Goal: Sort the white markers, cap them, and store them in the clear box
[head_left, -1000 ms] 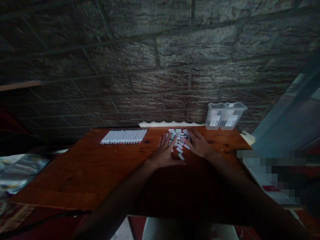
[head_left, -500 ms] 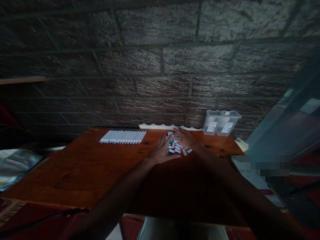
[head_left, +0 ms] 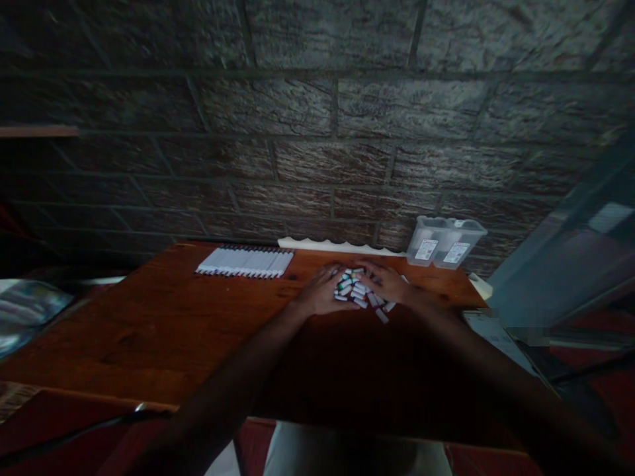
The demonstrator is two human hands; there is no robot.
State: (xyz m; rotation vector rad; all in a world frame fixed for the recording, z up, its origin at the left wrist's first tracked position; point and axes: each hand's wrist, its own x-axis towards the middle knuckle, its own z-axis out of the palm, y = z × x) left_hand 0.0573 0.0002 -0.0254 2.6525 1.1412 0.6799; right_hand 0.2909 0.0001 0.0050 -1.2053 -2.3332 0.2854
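A loose pile of short white marker caps (head_left: 358, 292), some with green, orange or dark ends, lies on the wooden table (head_left: 208, 330). My left hand (head_left: 322, 291) curves round the pile's left side, its thumb stretched along the near edge. From the right, my right hand (head_left: 384, 281) reaches over the caps with fingers apart. Both hands touch the pile, and neither is closed on a single cap. A few caps lie partly under my right hand. Farther left, a neat row of white markers (head_left: 245, 262) lies side by side.
Two clear plastic containers (head_left: 446, 244) with labels stand at the table's back right. A white wavy-edged strip (head_left: 337, 246) runs along the brick wall (head_left: 297, 158). Papers (head_left: 499, 340) lie beyond the right edge, and a plastic-looking bundle (head_left: 30, 311) is at the left.
My hands have drawn the scattered caps into a tighter heap. My right hand moved left over the pile, then slightly back right; some caps slid toward the near right. The view shifted a little.
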